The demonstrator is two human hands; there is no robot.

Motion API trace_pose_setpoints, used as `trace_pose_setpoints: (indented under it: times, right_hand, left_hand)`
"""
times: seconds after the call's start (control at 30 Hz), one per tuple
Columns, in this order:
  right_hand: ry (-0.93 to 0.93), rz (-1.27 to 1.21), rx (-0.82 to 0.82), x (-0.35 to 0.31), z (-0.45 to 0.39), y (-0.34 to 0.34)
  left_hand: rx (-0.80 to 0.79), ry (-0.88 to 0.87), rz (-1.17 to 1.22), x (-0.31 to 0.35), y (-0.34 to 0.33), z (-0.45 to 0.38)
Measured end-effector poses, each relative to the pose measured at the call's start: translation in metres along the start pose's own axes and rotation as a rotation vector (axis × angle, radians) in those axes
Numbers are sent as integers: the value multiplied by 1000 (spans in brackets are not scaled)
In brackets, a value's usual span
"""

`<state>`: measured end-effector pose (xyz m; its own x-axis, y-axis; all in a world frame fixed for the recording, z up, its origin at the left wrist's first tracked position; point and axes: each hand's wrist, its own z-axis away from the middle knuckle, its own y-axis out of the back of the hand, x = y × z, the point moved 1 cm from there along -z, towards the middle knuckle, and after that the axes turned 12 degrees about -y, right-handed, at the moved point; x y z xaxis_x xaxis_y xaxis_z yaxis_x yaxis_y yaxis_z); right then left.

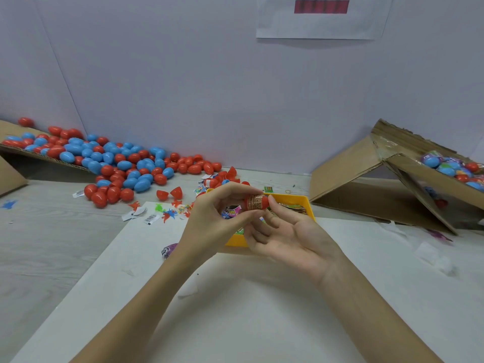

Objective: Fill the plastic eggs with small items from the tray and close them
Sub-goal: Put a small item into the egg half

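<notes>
Head view, centre of frame: the left hand [222,213] pinches a red egg [258,202] with a printed wrapper showing at its seam, above the yellow tray [301,200]. The right hand [293,231] lies loosely curled, one fingertip on the egg's end. Judged risk: wrapper caught in the seam may prevent closure; the halves could slip and spill onto the surface [235,310].

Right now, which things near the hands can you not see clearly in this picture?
Head view only:
- Red egg: the left hand fingers cover one end; whether it is fully closed cannot be told.
- Yellow tray: both hands hide most of the contents; packets too small to read.
- Right hand touches the egg's tip; the contact is blurred.
- Cardboard box at right: cut off by the edge.
</notes>
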<state>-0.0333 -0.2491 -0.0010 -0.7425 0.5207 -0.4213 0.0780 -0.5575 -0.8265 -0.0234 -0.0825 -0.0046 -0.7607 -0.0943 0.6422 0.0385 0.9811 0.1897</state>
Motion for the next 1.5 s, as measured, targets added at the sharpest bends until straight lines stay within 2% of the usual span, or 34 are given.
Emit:
trace_pose_setpoints:
  times: [0.3,0.57,0.67,0.77,0.83,0.93,1.07,1.23,1.33,1.5]
  right_hand:
    - [37,-2,21,3,1,-5]
    - [38,31,0,7,1,-6]
    - [122,167,65,5,1,-3]
    - [339,468,223,4,-1,-1]
    - [472,626,325,5,-3,1]
    - [676,770,440,-1,-2,5]
    - [744,926,433,-4,2,6]
    - [744,938,375,-4,0,6]
    - [681,851,408,-4,-1,5]
    - [669,861,427,-2,-4,8]
  left_hand:
    - [47,-203,-293,-2,-3,4]
    - [68,-281,-383,0,-2,4]
    - [12,-293,-447,-1,-1,2]
    - [-36,-309,-456,-3,-2,0]
    - [-84,-252,-351,-3,-5,0]
    - [-138,15,-144,-5,-3,1]
    - [78,328,92,-4,-2,0]
    - [140,332,110,-6,-3,2]
    - [159,321,109,-7,-2,2]
    - [144,302,135,-8,-6,4]
